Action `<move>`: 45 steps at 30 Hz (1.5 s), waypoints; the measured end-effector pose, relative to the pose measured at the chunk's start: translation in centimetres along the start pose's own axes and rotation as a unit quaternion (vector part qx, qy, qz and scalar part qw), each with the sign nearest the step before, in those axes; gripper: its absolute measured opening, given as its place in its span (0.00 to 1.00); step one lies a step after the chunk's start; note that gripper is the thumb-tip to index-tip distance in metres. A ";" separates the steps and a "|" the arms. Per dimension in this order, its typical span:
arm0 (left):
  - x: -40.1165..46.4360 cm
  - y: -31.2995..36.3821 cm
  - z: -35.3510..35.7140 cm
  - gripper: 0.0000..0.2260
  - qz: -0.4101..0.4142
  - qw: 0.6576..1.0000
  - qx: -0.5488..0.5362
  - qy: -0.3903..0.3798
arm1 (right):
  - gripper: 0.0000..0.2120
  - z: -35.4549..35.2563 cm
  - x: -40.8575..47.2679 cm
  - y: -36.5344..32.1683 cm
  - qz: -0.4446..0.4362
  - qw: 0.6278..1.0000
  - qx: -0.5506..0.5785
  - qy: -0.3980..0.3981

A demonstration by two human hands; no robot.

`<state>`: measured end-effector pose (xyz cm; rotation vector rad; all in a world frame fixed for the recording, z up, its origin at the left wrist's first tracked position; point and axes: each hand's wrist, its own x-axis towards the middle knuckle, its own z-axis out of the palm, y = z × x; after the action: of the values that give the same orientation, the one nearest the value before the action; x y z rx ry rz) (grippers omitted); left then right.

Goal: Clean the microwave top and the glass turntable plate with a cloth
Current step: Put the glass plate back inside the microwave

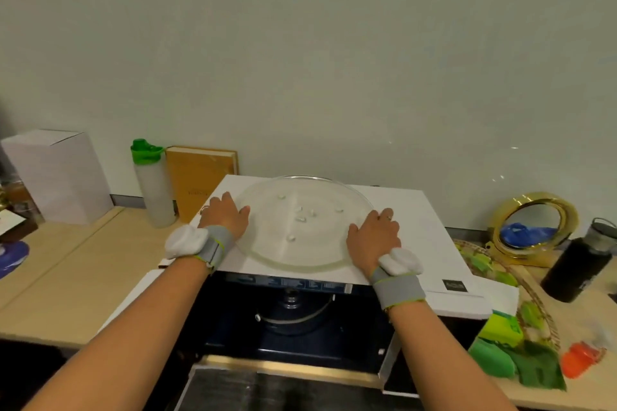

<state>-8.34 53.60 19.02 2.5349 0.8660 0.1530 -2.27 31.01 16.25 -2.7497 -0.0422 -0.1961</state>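
Observation:
The clear glass turntable plate (302,243) lies flat on the white microwave top (424,233), with small bits scattered over its middle. My left hand (224,215) rests at the plate's left rim, thumb against the glass and fingers lying on the microwave top. My right hand (374,237) rests over the right rim, thumb on the glass and fingers along the edge. The microwave door (283,384) hangs open downward, and the dark cavity (293,314) shows its roller ring. A green cloth (494,360) lies to the right of the microwave. Neither hand touches the cloth.
A green-capped bottle (152,183), a yellow book (197,177) and a white box (56,177) stand at the left. To the right are a patterned tray (534,294), a yellow-green sponge (502,327), an orange item (577,360), a gold mirror (531,227) and a black flask (581,260).

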 end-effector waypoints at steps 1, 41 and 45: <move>0.4 0.1 0.1 0.27 -0.004 1.000 0.021 -0.004 | 0.26 0.0 -0.2 -0.2 0.030 1.000 -0.001 0.000; -14.8 -3.6 -2.2 0.23 0.048 0.980 -0.154 0.115 | 0.19 -4.3 -18.1 3.4 0.114 0.929 0.327 0.130; -20.7 -6.1 -1.7 0.21 0.006 0.972 -0.190 0.137 | 0.18 -4.3 -22.2 5.9 0.113 0.936 0.322 0.090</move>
<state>-28.59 46.07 18.64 2.1871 0.8301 0.6228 -24.49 23.86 14.82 -2.0524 0.2206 -0.3064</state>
